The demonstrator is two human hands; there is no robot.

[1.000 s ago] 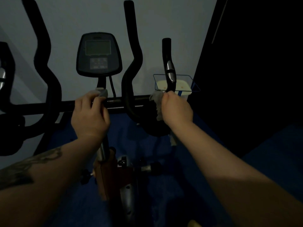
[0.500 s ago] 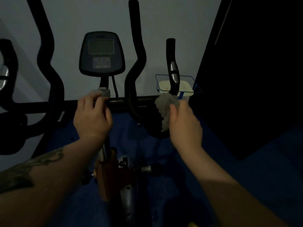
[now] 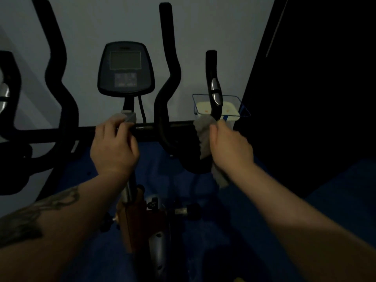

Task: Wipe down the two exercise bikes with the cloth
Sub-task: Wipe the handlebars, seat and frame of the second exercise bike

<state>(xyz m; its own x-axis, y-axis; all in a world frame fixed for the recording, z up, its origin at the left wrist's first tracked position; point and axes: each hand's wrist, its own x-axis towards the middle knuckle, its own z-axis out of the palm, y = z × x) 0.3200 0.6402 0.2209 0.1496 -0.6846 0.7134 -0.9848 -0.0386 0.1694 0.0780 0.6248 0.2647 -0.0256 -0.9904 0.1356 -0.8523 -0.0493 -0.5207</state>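
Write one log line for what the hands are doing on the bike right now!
right hand: holds cloth against right handlebar | left hand: grips crossbar | console: untouched

My left hand [image 3: 114, 147] sits centre-left of the frame, fingers curled over the handlebar [image 3: 81, 132], tattooed forearm running to the lower left. My right hand [image 3: 231, 148], centre-right, grips the cloth [image 3: 203, 135], forearm stretching to the lower right.

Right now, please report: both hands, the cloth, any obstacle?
Left hand grips the crossbar. Right hand holds cloth against right handlebar. Nothing blocking.
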